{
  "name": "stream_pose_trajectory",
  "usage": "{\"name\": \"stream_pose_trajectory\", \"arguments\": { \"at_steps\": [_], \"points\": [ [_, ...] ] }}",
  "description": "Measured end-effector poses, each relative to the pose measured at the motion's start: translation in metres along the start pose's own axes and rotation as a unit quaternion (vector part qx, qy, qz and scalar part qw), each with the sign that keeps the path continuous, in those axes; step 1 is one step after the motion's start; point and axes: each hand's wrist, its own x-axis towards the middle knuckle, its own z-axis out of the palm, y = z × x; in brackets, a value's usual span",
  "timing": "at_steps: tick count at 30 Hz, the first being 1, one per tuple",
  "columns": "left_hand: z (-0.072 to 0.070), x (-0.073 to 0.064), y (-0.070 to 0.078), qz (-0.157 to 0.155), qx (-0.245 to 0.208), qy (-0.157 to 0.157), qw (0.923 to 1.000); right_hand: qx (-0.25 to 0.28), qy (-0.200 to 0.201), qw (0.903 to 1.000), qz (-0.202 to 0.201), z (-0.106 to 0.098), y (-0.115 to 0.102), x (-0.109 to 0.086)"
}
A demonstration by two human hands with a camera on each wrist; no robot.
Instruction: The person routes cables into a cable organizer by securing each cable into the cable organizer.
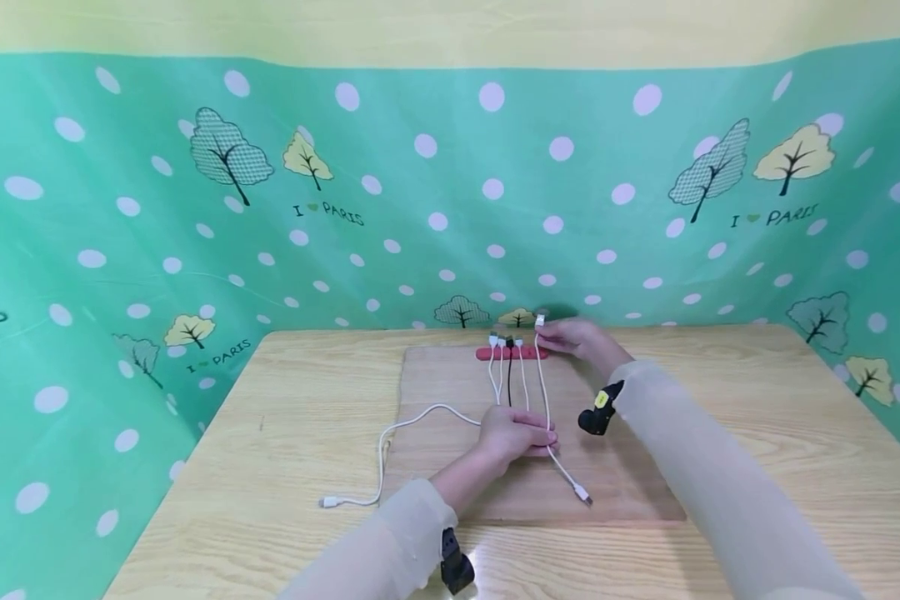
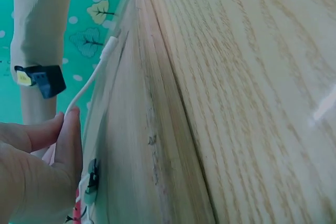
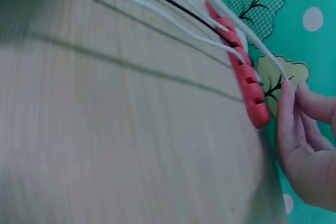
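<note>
A white USB cable stretches between both hands above a wooden board. My right hand pinches its upper end just by the plug, behind and above the red cable holder. Lower down, my left hand pinches the same cable between thumb and fingers; its other connector hangs free past the fingers. In the right wrist view, the red holder has bare slots at the end nearest my right hand. White cables and a black cable sit in its other slots.
The wooden board lies on a light wood table. Another white cable runs out left to a connector. A dark green object stands on the board in the left wrist view. A green dotted curtain hangs behind.
</note>
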Motion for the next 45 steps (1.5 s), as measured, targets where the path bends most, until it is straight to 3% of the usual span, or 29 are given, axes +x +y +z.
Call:
{"name": "stream_pose_trajectory", "arguments": {
  "at_steps": [6,11,21,31,37,41,45],
  "points": [
    [-0.001,-0.001,0.001,-0.002,0.007,0.012,0.9999,-0.067,0.020,0.9959,-0.056,0.004,0.007,0.010],
    [-0.001,0.001,0.002,-0.002,0.010,0.029,0.9995,-0.141,0.055,0.9842,-0.092,0.004,0.010,0.016],
    [0.004,0.004,0.000,0.010,0.041,0.053,0.9977,-0.239,0.069,0.9642,-0.091,0.004,0.011,0.020],
    [0.002,0.009,0.001,0.004,0.006,0.040,0.9992,-0.251,0.068,0.9603,-0.101,0.003,0.008,0.026],
    [0.002,0.009,-0.002,0.009,-0.002,0.063,0.9979,-0.235,0.070,0.9637,-0.106,0.002,0.010,0.027],
    [0.002,0.009,-0.006,0.014,-0.001,0.072,0.9973,-0.267,0.078,0.9538,-0.112,0.004,0.010,0.023],
    [0.000,0.009,-0.009,0.010,0.000,0.056,0.9984,-0.296,0.075,0.9448,-0.119,0.005,0.008,0.023]
  ]
}}
